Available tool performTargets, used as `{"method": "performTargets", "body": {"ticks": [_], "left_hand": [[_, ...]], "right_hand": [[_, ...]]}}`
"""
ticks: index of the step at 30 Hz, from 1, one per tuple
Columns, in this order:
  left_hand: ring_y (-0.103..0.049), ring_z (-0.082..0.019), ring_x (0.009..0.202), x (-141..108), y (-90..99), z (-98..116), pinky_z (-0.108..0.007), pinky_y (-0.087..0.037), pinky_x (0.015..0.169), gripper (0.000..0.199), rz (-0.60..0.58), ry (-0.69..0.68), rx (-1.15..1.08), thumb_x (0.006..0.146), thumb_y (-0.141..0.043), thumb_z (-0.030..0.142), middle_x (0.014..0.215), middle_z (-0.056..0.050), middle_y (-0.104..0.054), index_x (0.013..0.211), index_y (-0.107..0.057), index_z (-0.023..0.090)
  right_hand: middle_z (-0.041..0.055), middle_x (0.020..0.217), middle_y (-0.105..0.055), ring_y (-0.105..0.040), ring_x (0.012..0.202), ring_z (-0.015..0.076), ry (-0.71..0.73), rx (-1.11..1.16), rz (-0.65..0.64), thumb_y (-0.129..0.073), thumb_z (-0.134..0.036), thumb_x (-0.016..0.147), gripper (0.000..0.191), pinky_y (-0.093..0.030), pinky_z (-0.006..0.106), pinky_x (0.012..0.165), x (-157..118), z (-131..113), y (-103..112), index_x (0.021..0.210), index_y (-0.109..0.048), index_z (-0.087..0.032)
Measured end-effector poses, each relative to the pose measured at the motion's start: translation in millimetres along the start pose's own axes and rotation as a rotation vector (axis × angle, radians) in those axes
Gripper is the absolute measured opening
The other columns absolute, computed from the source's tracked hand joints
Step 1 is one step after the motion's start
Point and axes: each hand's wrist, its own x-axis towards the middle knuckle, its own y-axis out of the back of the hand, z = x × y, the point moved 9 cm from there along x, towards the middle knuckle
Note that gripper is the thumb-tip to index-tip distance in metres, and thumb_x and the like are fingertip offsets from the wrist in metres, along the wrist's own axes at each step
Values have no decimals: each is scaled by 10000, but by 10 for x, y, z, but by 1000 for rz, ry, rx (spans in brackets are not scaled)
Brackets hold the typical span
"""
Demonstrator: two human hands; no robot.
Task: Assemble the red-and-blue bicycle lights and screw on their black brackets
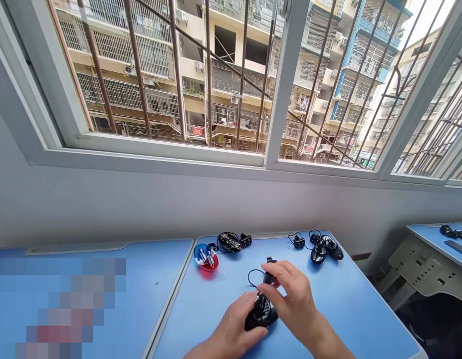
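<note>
My left hand (236, 321) is closed around a black rounded device (261, 311) with a shiny, silver-striped top, low over the blue table. Between the thumb and fingers of my right hand (291, 294) is a small black block (268, 275), just above the rounded device. A thin black cord (255, 270) loops out to the left of the block. My fingers hide part of both pieces.
A blue-and-red tray (210, 267) with several silver batteries lies at the back left. Beside it is another black device (230, 242). More black devices (319, 253) with corded blocks lie at the back right. A barred window (178, 154) is ahead. Pixelation covers the lower left.
</note>
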Motion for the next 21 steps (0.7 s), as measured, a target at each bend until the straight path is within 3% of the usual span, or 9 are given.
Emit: {"method": "performTargets", "body": {"ticks": [4, 8, 10, 14, 17, 21], "left_hand": [[-540, -228, 842, 6, 6, 57, -326, -455, 799, 253, -26, -6, -24, 668, -595, 201, 935, -36, -642, 920, -579, 197], [-530, -220, 821, 5, 11, 66, -319, -449, 794, 223, -45, 41, -16, 625, -603, 161, 901, -22, -631, 841, -566, 197], [-529, -215, 819, 5, 6, 52, -314, -449, 789, 227, -46, 58, -13, 610, -602, 144, 907, -17, -629, 826, -560, 199], [-547, -226, 840, 6, -8, 10, -321, -457, 787, 278, -26, 55, -42, 597, -584, 125, 913, -24, -635, 866, -575, 196], [-563, -245, 907, 3, -19, 8, -346, -462, 844, 385, -19, 15, -91, 604, -583, 131, 996, -43, -647, 984, -588, 192], [-567, -250, 932, -5, -26, 18, -362, -466, 888, 390, -31, -20, -107, 656, -609, 186, 1067, -54, -648, 1045, -587, 194]], "right_hand": [[36, 836, -700, -630, 669, 149, -64, 199, -118, -614, -169, 870, 266, -556, 279, 616, 58, 82, -30, 1127, -635, -235], [35, 898, -723, -707, 809, 172, -296, 599, -315, -636, -218, 853, 181, -592, 296, 710, 42, 257, -187, 1035, -639, -221], [40, 889, -724, -710, 810, 176, -363, 697, -372, -624, -219, 855, 147, -592, 298, 703, 15, 272, -244, 1001, -628, -209], [51, 954, -709, -654, 828, 167, -251, 474, -314, -571, -162, 853, 233, -562, 308, 730, 32, 171, -186, 1074, -615, -222], [46, 922, -673, -607, 818, 177, -108, 291, -246, -602, -180, 836, 239, -542, 284, 650, 47, 44, -134, 1070, -609, -232], [32, 860, -634, -575, 724, 147, -69, 256, -197, -586, -183, 873, 199, -532, 242, 571, 57, 12, -106, 1065, -583, -235]]}}
